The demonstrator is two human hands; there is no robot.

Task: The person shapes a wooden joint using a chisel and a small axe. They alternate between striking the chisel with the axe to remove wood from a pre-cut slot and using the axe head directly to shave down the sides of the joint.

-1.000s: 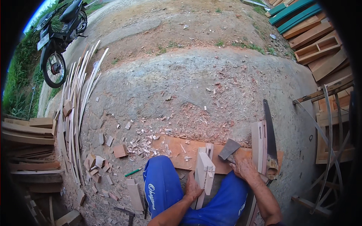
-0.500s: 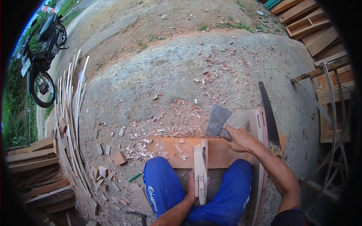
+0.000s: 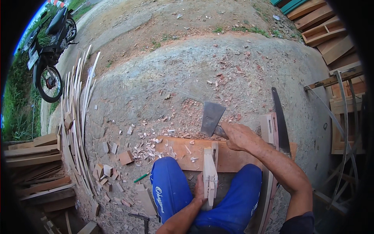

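Hatchet (image 3: 212, 116) up in the right hand (image 3: 238, 136), wood piece (image 3: 210, 169) in the left hand (image 3: 199, 189).
So the right fist is closed round the handle, with the blade above the far edge of the orange board (image 3: 239, 156), apart from the wood; the left is wrapped on the wood's left side, fingers partly hidden, holding it between the knees with its far end over the board. Saw (image 3: 281, 123) off to the right, green pen (image 3: 141, 178) and loose offcuts (image 3: 126, 157) left.

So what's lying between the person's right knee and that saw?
Long slotted wood lies between the right knee and the saw, with the right forearm crossing above it; the head view shows this.
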